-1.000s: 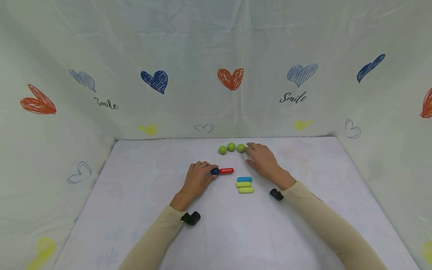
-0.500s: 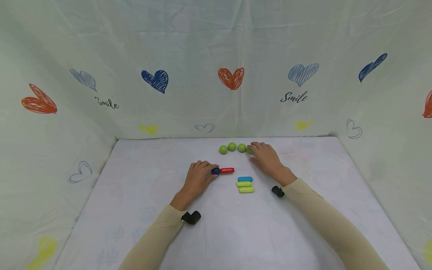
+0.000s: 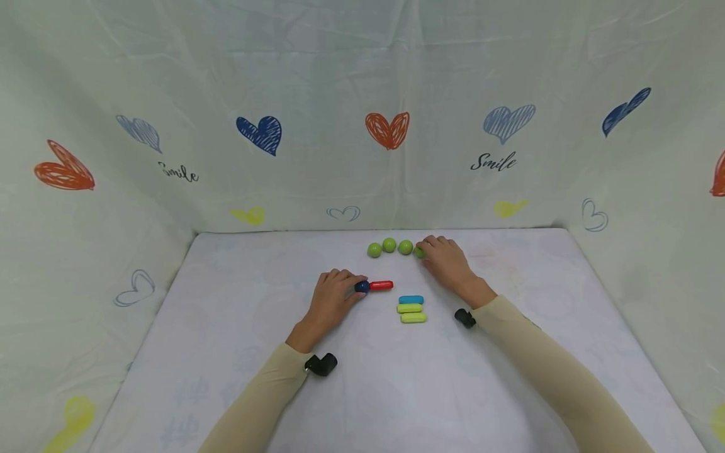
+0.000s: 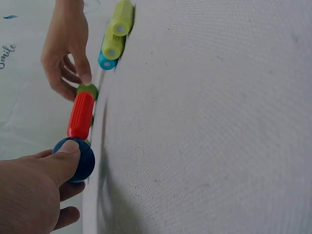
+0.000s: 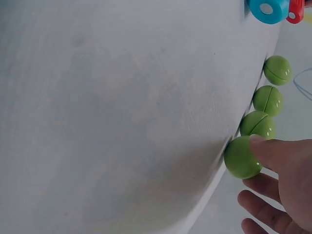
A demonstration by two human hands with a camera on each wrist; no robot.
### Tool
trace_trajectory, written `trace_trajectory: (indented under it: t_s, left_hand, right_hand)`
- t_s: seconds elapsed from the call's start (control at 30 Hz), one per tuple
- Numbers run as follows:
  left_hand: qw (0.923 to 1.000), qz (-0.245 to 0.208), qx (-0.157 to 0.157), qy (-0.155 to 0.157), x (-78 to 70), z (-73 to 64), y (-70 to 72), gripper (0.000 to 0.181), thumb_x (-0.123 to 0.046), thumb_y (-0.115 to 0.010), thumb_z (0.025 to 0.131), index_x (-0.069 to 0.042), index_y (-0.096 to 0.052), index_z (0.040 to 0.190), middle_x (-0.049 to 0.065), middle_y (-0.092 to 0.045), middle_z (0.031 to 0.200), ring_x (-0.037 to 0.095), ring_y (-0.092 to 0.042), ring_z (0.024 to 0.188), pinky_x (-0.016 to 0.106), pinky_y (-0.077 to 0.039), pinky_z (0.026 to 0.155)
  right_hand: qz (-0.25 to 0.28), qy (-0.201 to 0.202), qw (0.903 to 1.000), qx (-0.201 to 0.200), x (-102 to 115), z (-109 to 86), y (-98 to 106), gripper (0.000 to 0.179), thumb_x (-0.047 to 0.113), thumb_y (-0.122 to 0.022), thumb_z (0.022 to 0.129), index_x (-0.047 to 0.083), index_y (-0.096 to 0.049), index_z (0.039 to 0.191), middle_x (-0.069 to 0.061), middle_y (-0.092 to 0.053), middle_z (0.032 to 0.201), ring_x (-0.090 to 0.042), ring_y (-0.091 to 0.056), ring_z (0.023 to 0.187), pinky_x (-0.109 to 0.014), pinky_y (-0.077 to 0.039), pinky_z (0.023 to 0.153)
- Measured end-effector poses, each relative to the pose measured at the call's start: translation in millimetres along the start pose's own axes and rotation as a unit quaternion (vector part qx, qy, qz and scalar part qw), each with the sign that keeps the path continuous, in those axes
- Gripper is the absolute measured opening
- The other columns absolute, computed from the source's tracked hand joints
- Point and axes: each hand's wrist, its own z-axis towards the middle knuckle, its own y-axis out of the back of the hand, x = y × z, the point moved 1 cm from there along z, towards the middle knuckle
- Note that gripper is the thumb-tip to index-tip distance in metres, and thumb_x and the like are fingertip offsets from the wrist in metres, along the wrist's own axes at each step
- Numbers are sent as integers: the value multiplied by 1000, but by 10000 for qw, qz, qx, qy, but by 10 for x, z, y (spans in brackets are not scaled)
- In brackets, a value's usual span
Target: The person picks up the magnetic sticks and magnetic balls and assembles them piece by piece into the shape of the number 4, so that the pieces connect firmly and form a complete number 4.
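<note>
My left hand [image 3: 331, 303] pinches a dark blue ball [image 4: 84, 163] between thumb and fingers. A red ridged stick [image 3: 381, 285] extends to the right from that ball, its end touching it. At the back of the table my right hand [image 3: 447, 263] pinches a green ball [image 5: 240, 158], the rightmost of a row of several green balls. The other green balls [image 3: 389, 245] lie to its left, close together. Just in front of the red stick lie a blue stick [image 3: 411, 300] and two yellow-green sticks [image 3: 413, 318], side by side.
The white-covered table [image 3: 255, 277] meets a hanging cloth [image 3: 317, 176] printed with hearts at its back edge. Cloth also hangs at the left and right sides. Black wrist cameras [image 3: 321, 365] are strapped to both sleeves.
My right hand has shifted slightly right from beside the row, and its thumb has closed on the rightmost green ball. The left hand keeps its hold on the blue ball without moving.
</note>
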Motion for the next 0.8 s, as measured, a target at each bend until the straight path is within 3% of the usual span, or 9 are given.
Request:
trace_trajectory:
  t_s: [0.23, 0.47, 0.8]
  left_hand:
    - [10000, 72, 10, 19, -4, 6, -6, 35, -29, -80, 96, -20, -76, 130, 0, -74, 113, 23, -63, 108, 47, -48, 101]
    - [9999, 92, 26, 43, 26, 6, -37, 35, -29, -80, 96, -21, -76, 130, 0, -74, 114, 22, -63, 109, 46, -48, 100]
    - [10000, 35, -17, 15, 23, 22, -24, 35, -29, -80, 96, -20, -76, 129, 0, -75, 114, 23, -63, 109, 47, -48, 100]
  right_hand:
    - [24, 44, 10000, 25, 0, -30, -28, 35, 8, -81, 94, 2, -72, 127, -13, -73, 116, -32, -67, 105, -48, -56, 93]
    - [296, 105, 9995, 85, 138, -108, 7, 37, 11, -83, 93, 3, -72, 127, -12, -73, 118, -31, -67, 107, -49, -56, 98]
    - [650, 432, 9969, 66, 347, -205, 20, 38, 13, -85, 90, 5, -74, 125, -8, -75, 115, -28, -67, 102, -47, -57, 94]
